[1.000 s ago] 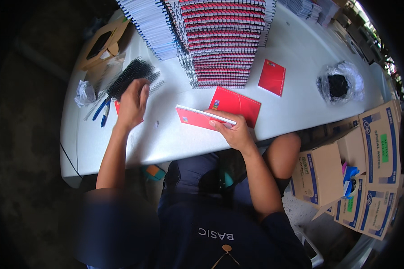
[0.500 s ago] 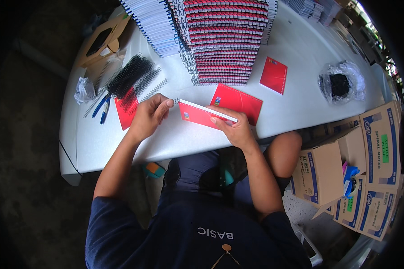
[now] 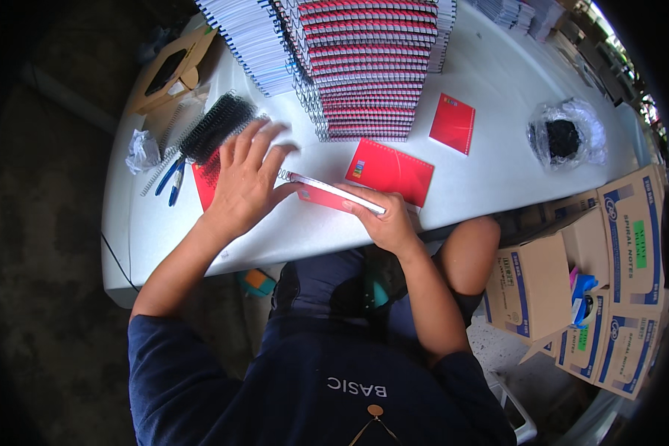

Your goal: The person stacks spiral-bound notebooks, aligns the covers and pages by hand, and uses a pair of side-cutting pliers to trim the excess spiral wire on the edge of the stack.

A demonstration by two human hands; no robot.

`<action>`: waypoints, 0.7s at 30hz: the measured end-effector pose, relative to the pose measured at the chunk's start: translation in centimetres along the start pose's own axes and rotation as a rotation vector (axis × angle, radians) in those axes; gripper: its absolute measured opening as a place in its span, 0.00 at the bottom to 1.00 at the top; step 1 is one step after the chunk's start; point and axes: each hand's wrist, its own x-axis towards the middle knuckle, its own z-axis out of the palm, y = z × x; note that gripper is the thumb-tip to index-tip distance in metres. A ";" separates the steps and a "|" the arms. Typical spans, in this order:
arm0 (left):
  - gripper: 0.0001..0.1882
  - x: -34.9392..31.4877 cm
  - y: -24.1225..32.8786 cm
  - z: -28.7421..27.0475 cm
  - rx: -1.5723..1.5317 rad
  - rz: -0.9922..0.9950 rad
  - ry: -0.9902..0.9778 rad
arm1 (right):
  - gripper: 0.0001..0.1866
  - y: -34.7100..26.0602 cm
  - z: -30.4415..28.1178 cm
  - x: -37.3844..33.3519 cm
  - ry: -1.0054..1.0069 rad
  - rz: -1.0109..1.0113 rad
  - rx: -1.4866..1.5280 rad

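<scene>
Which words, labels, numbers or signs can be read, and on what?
Wording and numbers I won't copy, but print stands here:
Dark blue shirt: pale chest lettering, upside down, legible.
Cardboard boxes: large dark lettering, legible; smaller print too small.
Green labels on them: dark lettering.
Red notebook on the table: small multicoloured lettering.
Held red notebook: too blurred.

A thin, red-covered notebook (image 3: 321, 198) is gripped in the right hand (image 3: 383, 217), tilted, white page edge uppermost, its right end nearer. A dark spiral coil (image 3: 283, 175) juts from its left end, close beside the spread left hand (image 3: 247, 177).
</scene>
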 end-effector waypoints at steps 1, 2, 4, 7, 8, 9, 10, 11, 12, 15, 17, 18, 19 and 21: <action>0.25 0.2 0.6 -0.1 0.011 -0.034 0.086 | 0.17 0.1 0.2 -0.2 0.023 -0.024 -0.030; 0.25 0.1 0.5 -0.1 -0.008 -0.024 0.027 | 0.17 0.0 0.3 -0.2 0.051 -0.047 -0.065; 0.27 -0.5 -0.2 0.0 -0.046 -0.005 -0.092 | 0.16 -0.3 0.2 -0.2 0.032 -0.022 -0.024; 0.19 -0.3 -1.7 -0.7 -0.205 0.016 -0.315 | 0.16 -0.4 0.3 -0.1 0.015 -0.051 0.018; 0.17 0.1 -1.9 -0.9 -0.251 0.020 -0.387 | 0.16 -0.4 0.3 0.1 0.013 -0.074 0.029; 0.12 0.5 -1.9 -1.2 -0.314 0.007 -0.427 | 0.16 -0.3 0.2 0.1 0.005 -0.094 0.018; 0.14 1.1 -1.8 -1.6 -0.330 -0.043 -0.508 | 0.16 -0.3 0.1 0.0 -0.002 -0.113 0.007; 0.16 2.0 -1.4 -2.3 -0.349 -0.089 -0.589 | 0.16 -0.2 0.0 0.0 -0.004 -0.130 -0.008; 0.18 2.5 -1.2 -2.5 -0.368 -0.134 -0.670 | 0.16 -0.3 0.0 -0.1 -0.002 -0.108 0.000; 0.33 1.3 -0.7 -0.8 -0.012 0.067 -0.278 | 0.17 -0.4 0.2 -0.2 0.003 -0.059 0.014; 0.44 -0.5 0.3 1.3 0.078 0.025 -0.079 | 0.18 -0.2 0.4 -0.2 0.006 -0.049 0.001; 0.50 -1.9 0.8 2.9 0.119 0.007 0.022 | 0.18 0.0 0.6 -0.3 0.047 -0.102 -0.034; 0.58 -4.6 1.3 5.5 0.060 0.040 -0.066 | 0.18 0.1 1.0 -0.5 0.086 -0.157 -0.071; 0.56 -7.8 3.0 6.7 -0.011 0.110 -0.042 | 0.19 0.2 1.1 -0.8 0.118 -0.222 -0.131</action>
